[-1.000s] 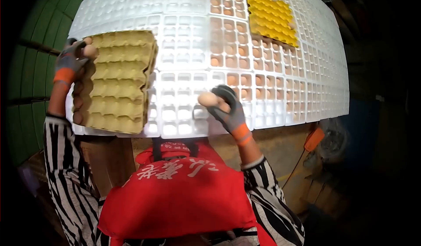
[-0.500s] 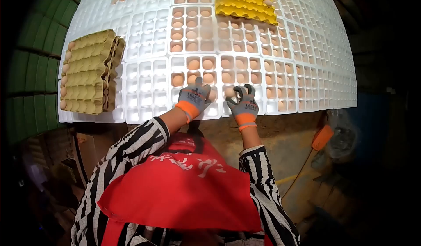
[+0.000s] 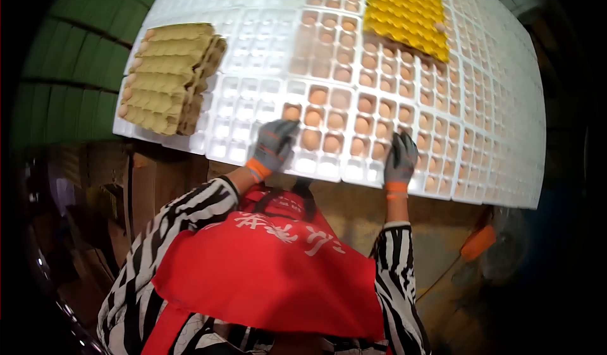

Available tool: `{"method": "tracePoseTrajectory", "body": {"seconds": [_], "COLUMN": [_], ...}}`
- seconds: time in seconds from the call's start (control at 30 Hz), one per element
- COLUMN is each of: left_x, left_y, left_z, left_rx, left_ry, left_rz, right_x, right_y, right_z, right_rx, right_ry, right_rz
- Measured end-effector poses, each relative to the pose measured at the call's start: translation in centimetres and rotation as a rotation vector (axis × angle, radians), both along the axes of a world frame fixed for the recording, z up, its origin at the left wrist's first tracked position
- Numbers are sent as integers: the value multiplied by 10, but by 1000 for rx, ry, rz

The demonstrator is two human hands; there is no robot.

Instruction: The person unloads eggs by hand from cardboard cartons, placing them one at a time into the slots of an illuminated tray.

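Note:
Gray and orange gloves cover both hands. My left hand [image 3: 275, 145] is over the front-left cells of a white foam tray [image 3: 305, 166], its fingers bent together just below a brown egg [image 3: 291, 112]. To the right, my right hand [image 3: 401, 158] reaches into the front of the neighbouring white tray [image 3: 362, 171], fingers curled downward. Whatever lies under either hand's fingers is hidden. Between the hands, brown eggs [image 3: 332, 143] sit in rows in the cells, and the cells nearest my body hold none.
A stack of tan pulp trays [image 3: 165, 80] with eggs along its side stands at left. A yellow egg tray [image 3: 406, 17] lies on the white trays at the back. More egg-filled trays extend right. Green stacked crates [image 3: 69, 58] stand at far left.
The view has turned, so the trays appear shifted right and tilted. My hands are farther apart, the right over a cell further right. The egg seen in its fingers before is no longer visible there.

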State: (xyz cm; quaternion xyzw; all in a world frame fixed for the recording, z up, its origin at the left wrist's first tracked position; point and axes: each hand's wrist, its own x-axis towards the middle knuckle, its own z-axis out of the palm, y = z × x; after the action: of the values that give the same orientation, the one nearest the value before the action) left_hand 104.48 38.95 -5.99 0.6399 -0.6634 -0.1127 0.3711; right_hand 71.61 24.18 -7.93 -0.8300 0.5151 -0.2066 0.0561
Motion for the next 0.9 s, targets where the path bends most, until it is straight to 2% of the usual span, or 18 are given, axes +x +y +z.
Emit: {"method": "tracePoseTrajectory", "body": {"seconds": [0.03,0.07,0.13,0.2,0.27,0.33,0.37,0.4,0.47,0.57,0.6,0.63,0.67,0.73,0.8,0.83,0.87,0.9], "left_x": [7,2,-3,1,17,41,54,72,118,212,222,249,286,340,368,378,384,389], "left_y": [-4,-1,1,2,7,19,28,41,69,121,126,136,151,169,171,168,167,168], "left_z": [-28,-24,-10,15,31,54,62,72,116,141,145,148,145,141,146,148,148,140], "left_rx": [77,-6,41,-47,28,-1,-1,1,-60,-153,-116,-122,-128,15,410,599,645,566], "left_ry": [-16,-165,-75,-8,158,127,156,175,66,-50,-75,-92,-313,-478,-336,-262,-323,-358], "left_rz": [-86,-95,23,105,70,56,63,85,149,551,584,727,825,923,933,922,891,862], "right_x": [-4,-4,4,33,76,116,141,155,169,178,182,190,206,276,377,426,473,514], "right_y": [2,5,9,21,44,65,74,80,90,89,86,86,87,80,82,81,85,88], "right_z": [-4,-8,9,40,64,73,68,59,45,46,47,58,74,104,144,157,168,185], "right_rx": [-24,-47,-211,-253,-31,89,59,110,58,133,134,173,208,181,313,212,151,87], "right_ry": [-90,-184,107,-151,-306,-214,-161,9,163,175,172,71,-25,-258,-481,-446,-466,-422], "right_rz": [-4,-6,16,104,282,474,513,511,445,394,380,310,249,318,509,687,829,989]}}
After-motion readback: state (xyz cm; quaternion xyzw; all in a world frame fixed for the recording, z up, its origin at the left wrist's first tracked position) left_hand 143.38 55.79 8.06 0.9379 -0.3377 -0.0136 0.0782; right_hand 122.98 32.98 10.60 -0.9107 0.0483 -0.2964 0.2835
